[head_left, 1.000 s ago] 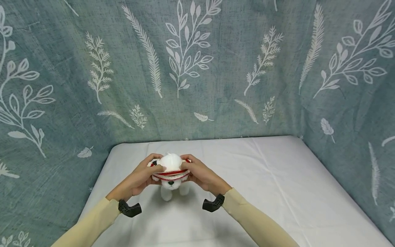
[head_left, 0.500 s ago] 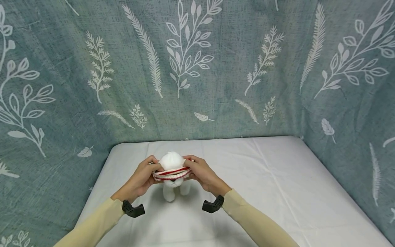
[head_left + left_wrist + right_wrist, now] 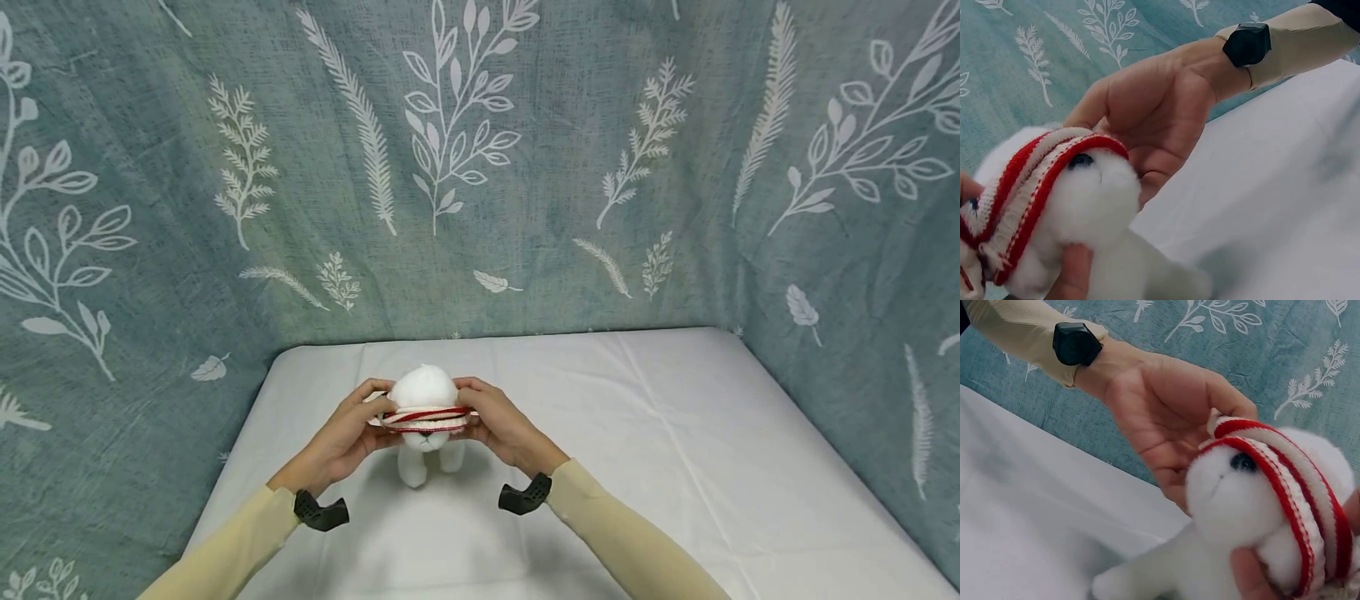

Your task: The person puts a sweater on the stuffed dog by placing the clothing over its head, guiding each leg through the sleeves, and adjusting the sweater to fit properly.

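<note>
A white plush dog (image 3: 423,388) stands on the white table, facing the head camera. Across its brow runs a red-and-white knitted band (image 3: 429,420). My left hand (image 3: 337,437) grips the band at one side of the head, and my right hand (image 3: 512,432) grips it at the other. In the left wrist view, a dark eye (image 3: 1081,161) shows just under the band's red edge. The right wrist view shows the other dark eye (image 3: 1243,462) there too. Some fingertips are behind the band and the head, out of sight.
The white table (image 3: 615,500) spreads around the plush dog, mostly to the right. Blue-green cloth (image 3: 540,200) with white leaf prints hangs behind and at both sides. A black device (image 3: 321,511) is strapped to each wrist.
Both hands and the plush dog have shifted slightly right. The band now lies more level across the front of the head, and its side pieces show less.
</note>
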The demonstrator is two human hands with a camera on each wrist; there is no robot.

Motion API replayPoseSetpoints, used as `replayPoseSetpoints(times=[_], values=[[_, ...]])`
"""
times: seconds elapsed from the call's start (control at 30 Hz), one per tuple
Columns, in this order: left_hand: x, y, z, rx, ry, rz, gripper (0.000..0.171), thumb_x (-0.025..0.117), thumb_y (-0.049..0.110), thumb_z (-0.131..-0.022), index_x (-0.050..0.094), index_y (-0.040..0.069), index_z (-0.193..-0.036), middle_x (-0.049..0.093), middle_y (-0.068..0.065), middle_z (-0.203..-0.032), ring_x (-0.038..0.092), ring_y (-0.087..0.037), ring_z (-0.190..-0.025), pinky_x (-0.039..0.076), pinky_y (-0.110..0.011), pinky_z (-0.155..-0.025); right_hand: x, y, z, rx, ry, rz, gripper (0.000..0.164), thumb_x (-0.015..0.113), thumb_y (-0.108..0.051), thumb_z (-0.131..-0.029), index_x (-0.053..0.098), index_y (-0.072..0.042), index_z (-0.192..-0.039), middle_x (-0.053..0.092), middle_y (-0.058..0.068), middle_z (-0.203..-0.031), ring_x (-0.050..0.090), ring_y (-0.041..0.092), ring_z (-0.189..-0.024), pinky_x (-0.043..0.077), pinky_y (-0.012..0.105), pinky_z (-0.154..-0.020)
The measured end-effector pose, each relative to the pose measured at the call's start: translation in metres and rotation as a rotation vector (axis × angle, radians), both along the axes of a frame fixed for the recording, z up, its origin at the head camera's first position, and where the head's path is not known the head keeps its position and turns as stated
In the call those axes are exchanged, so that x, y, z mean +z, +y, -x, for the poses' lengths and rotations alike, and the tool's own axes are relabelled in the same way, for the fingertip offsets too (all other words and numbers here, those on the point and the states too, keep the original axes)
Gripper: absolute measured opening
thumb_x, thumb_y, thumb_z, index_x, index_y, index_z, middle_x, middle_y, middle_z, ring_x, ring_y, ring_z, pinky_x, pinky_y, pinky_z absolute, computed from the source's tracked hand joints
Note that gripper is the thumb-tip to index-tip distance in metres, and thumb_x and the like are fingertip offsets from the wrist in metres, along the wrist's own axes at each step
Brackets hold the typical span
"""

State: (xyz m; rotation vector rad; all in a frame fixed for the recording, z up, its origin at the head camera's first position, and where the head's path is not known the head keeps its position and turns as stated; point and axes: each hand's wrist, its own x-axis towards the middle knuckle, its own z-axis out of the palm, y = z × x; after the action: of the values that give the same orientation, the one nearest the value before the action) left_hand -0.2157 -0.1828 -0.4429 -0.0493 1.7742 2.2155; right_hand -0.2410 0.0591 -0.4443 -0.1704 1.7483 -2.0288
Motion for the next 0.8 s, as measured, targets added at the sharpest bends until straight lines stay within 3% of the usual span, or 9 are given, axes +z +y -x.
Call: replayPoseSetpoints(times=[0.17,0.27,0.4,0.53,0.8], values=[[0.004,-0.006,-0.002,-0.068,-0.01,0.07,0.05,0.061,0.021,-0.102,0.041,0.013,-0.147,0.052,-0.025,-0.133,0.073,-0.033,-0.093,0.058,-0.05,-0.087,0.001,0.004,0.003,0.074,-0.012,0.003,0.054,0.054,-0.019,-0.097,0.049,-0.009,-0.15,0.059,0.02,-0.134,0.069,0.024,-0.103,0.059,0.042,-0.087],[0.005,-0.007,-0.002,-0.115,-0.01,0.118,0.056,0.062,0.03,-0.103,0.036,0.017,-0.151,0.054,-0.027,-0.133,0.074,-0.037,-0.089,0.058,-0.052,-0.084,0.001,0.005,0.004,0.09,-0.012,-0.014,0.055,0.054,-0.02,-0.097,0.048,-0.01,-0.151,0.061,0.019,-0.134,0.07,0.025,-0.102,0.059,0.042,-0.085],[0.002,-0.008,0.0,-0.156,-0.007,0.104,0.06,0.063,0.034,-0.104,0.031,0.016,-0.151,0.055,-0.027,-0.133,0.074,-0.038,-0.094,0.058,-0.052,-0.085,0.001,0.006,0.005,0.102,-0.007,-0.038,0.055,0.053,-0.02,-0.097,0.049,-0.009,-0.151,0.062,0.019,-0.131,0.071,0.026,-0.099,0.06,0.042,-0.083],[-0.002,-0.008,0.002,-0.138,-0.015,0.038,0.061,0.064,0.028,-0.103,0.032,0.012,-0.153,0.056,-0.025,-0.132,0.072,-0.036,-0.1,0.057,-0.05,-0.091,0.002,0.007,0.005,0.108,0.006,-0.039,0.052,0.053,-0.02,-0.098,0.052,-0.005,-0.148,0.064,0.019,-0.128,0.071,0.025,-0.095,0.06,0.041,-0.083],[-0.005,-0.002,0.0,-0.062,-0.083,-0.046,0.055,0.057,0.014,-0.101,0.038,0.002,-0.151,0.051,-0.024,-0.137,0.069,-0.033,-0.107,0.055,-0.047,-0.094,0.0,0.004,0.005,0.109,-0.017,0.011,0.036,0.052,-0.02,-0.097,0.064,0.006,-0.119,0.067,0.018,-0.111,0.073,0.025,-0.083,0.061,0.04,-0.08]])
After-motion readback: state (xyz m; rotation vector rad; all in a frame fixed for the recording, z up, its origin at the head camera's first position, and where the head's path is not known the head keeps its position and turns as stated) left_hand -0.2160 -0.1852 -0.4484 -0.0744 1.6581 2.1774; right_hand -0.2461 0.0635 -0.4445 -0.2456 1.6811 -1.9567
